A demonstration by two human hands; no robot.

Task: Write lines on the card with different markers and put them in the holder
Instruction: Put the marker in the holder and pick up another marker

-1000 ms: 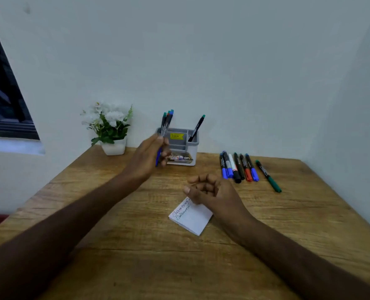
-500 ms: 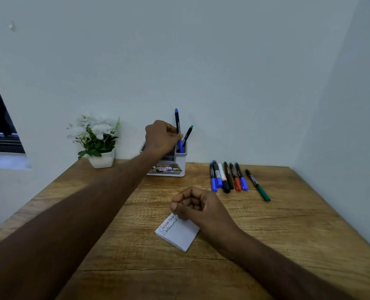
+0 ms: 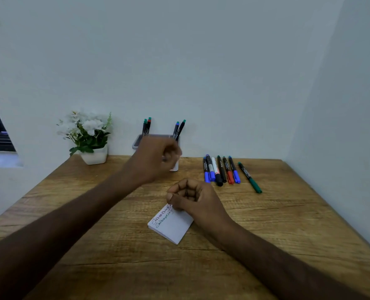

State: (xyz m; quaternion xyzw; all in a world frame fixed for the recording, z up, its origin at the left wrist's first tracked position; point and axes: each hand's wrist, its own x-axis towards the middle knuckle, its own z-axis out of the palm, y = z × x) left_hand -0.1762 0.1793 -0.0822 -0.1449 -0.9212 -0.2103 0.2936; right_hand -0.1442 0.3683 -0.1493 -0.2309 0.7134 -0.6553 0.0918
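**Four markers stand in the holder, seven lie on the table**

Head view: The left hand [image 3: 158,161] is up in front of the holder [image 3: 136,141] and looks blurry. Its fingers are bent in, but the blur hides whether they hold anything, so the grip cannot be told. The hand covers most of the holder. Only the grey rim and a bit of the white wall by the fingers show.

Four markers stand in the holder. Two poke up just past the back of the left hand: one with a green cap [image 3: 144,127] and one with a red cap [image 3: 148,126]. Two more poke up past its fingertips: one with a blue cap [image 3: 176,129] and another with a green cap [image 3: 181,128].

The right hand [image 3: 196,199] rests on the table [image 3: 288,224], nearer the person than the left hand. Its fingers are curled into a loose fist with nothing seen inside. The thumb side touches the far corner of the card [image 3: 171,225]. The card lies flat under and just beside that hand. It has two lines of writing near the thumb, one bluish and one green.

Out past the knuckles of the right hand lies a row of markers [image 3: 221,171], side by side, blue, black and red. One green marker [image 3: 249,177] lies a little apart from the row, on the side away from both hands.

A small white pot of flowers [image 3: 88,137] stands by the wall, on the wrist side of the left hand.
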